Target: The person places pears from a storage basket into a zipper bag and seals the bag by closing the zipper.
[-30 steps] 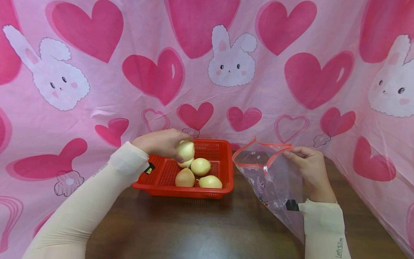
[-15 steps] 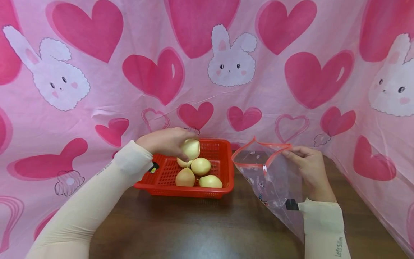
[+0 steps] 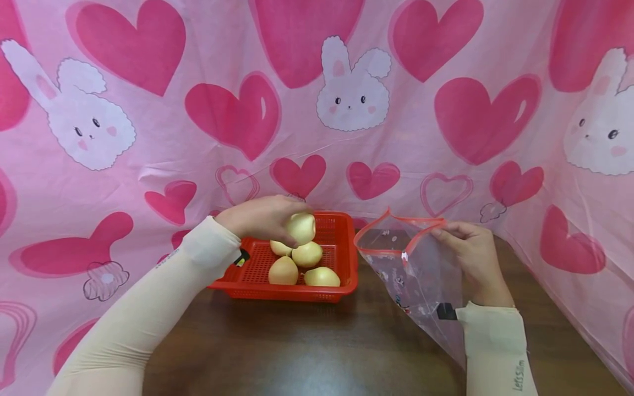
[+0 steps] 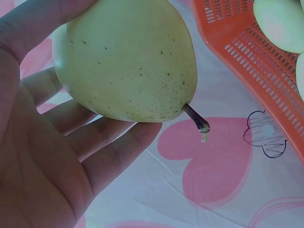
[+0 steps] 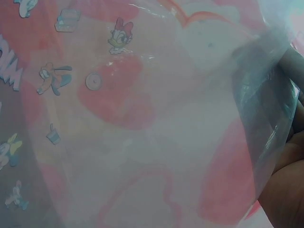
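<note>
My left hand (image 3: pixel 264 219) grips a pale yellow pear (image 3: pixel 301 229) above the red basket (image 3: pixel 284 294). In the left wrist view this pear (image 4: pixel 126 61) is speckled, with a dark stem, between thumb and fingers. Several more pears lie in the basket, one pear (image 3: pixel 307 254) just below the held one and another pear (image 3: pixel 322 277) at the front right. My right hand (image 3: pixel 473 258) pinches the red-edged mouth of a clear zip bag (image 3: pixel 426 286), which hangs with its mouth spread. Cartoon prints cover the bag (image 5: pixel 142 142) in the right wrist view.
The basket stands on a dark wooden table (image 3: pixel 317 346), close to a pink cloth backdrop (image 3: pixel 307 148) with hearts and rabbits. The backdrop also runs along the left and right sides. The bag hangs right of the basket.
My left hand has carried the pear a short way to the right over the basket. The right hand and the bag stay almost where they were.
</note>
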`<state>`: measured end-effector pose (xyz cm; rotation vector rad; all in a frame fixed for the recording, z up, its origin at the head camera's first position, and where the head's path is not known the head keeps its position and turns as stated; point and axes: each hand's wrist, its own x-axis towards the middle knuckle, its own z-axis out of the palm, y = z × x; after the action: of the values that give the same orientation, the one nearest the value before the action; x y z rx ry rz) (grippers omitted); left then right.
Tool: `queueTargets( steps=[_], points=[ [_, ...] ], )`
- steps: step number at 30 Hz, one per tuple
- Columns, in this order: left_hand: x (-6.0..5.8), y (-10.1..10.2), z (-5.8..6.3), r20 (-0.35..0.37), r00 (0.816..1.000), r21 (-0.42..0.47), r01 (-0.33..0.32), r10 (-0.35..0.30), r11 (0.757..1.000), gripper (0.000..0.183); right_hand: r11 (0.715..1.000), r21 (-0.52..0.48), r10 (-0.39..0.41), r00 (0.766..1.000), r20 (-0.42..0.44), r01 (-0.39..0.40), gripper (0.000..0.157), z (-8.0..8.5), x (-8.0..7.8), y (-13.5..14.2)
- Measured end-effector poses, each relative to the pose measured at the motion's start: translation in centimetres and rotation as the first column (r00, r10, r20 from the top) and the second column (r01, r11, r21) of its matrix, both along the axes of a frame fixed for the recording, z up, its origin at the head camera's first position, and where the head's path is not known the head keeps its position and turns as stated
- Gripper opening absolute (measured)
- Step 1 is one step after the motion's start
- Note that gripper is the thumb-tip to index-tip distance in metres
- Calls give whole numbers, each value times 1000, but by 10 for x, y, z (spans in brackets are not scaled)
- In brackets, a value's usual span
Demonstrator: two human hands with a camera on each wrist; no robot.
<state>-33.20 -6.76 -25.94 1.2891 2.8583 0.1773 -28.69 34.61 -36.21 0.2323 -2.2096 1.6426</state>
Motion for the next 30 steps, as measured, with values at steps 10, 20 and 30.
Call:
queueTargets(
  steps=[10,20,30],
  points=[
    [0,7,-4,6,1000,7,1,-1,1000,64,999,-48,6,1000,-2,-6,29,1,0,-2],
    [2,15,-3,2,1000,33,9,-9,999,65,993,-118,29,999,-30,-32,24,1,-2,-3],
    [-1,23,-5,-34,997,93,72,-69,993,61,994,-106,31,999,-39,-35,25,1,-2,-2]
  ],
)
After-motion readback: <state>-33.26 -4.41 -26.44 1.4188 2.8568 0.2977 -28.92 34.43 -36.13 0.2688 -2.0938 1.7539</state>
